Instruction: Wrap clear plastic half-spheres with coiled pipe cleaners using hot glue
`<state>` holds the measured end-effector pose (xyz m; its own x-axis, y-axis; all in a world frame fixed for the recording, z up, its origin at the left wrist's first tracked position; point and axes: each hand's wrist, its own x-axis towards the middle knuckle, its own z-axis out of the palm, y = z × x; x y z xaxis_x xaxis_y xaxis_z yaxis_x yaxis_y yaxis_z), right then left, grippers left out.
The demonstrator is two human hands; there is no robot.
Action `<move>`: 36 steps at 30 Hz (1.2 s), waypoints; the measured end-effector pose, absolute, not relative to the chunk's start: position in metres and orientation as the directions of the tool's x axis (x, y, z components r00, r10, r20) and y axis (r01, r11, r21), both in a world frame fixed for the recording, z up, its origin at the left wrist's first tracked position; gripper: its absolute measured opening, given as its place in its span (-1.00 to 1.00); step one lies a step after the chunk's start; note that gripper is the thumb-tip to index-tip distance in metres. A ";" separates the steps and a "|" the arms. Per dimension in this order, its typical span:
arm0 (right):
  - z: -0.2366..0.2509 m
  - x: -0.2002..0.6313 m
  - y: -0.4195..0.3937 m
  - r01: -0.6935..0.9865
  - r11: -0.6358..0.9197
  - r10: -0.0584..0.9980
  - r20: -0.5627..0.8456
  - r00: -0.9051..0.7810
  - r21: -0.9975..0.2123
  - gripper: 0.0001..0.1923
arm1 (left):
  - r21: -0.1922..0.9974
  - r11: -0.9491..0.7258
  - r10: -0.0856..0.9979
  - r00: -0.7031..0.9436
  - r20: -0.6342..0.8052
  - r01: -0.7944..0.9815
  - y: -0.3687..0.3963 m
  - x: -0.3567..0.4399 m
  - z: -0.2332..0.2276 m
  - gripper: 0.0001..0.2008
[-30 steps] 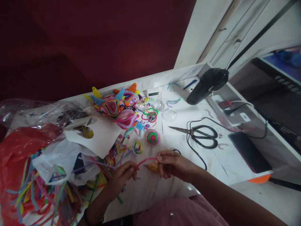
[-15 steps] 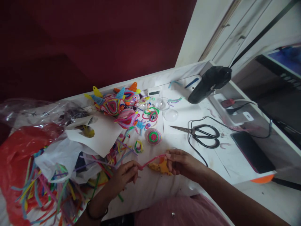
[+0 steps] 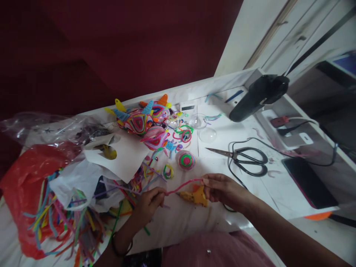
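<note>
Pinching a pink pipe cleaner [image 3: 183, 185] taut near the table's [image 3: 189, 222] front edge: left hand [image 3: 148, 202] closed on one end, right hand [image 3: 222, 189] on the other, over a yellow glue gun [image 3: 194, 196]. Snag risk from its cord. Free room right, toward the scissors [image 3: 244, 159].

We note a fuzzy pink pipe cleaner [image 3: 183, 184] between the hands; glossy red plastic bag [image 3: 25, 174] left; matt white paper [image 3: 128, 155]; scuffed white worktop [image 3: 189, 218].
</note>
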<state>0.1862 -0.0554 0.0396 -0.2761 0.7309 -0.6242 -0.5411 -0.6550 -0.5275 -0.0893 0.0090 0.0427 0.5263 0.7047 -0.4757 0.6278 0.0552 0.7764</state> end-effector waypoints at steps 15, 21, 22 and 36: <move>0.049 0.190 -0.049 0.108 -0.405 0.912 -0.409 -0.019 -0.908 -0.76 | 0.749 -0.001 0.767 0.481 -0.425 0.663 0.015 -0.102 0.046 -0.72; 0.055 0.192 -0.058 0.673 -0.008 0.964 -0.185 -0.191 -0.739 -0.84 | 0.658 -0.224 0.793 0.527 -0.306 0.719 0.022 -0.101 0.047 -0.72; 0.055 0.193 -0.060 0.749 0.088 0.959 -0.148 -0.243 -0.657 -0.83 | 0.654 -0.245 0.790 0.539 -0.293 0.716 0.023 -0.101 0.047 -0.71; 0.056 0.195 -0.063 0.674 0.023 0.973 -0.139 -0.184 -0.738 -0.83 | 0.730 -0.311 0.765 0.616 -0.189 0.609 0.024 -0.110 0.055 -0.75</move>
<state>0.1949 -0.0628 0.0555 -0.1843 0.9730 -0.1386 0.6741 0.0225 -0.7383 -0.1105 0.0241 0.0554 0.6164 0.7645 -0.1886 0.6090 -0.3110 0.7296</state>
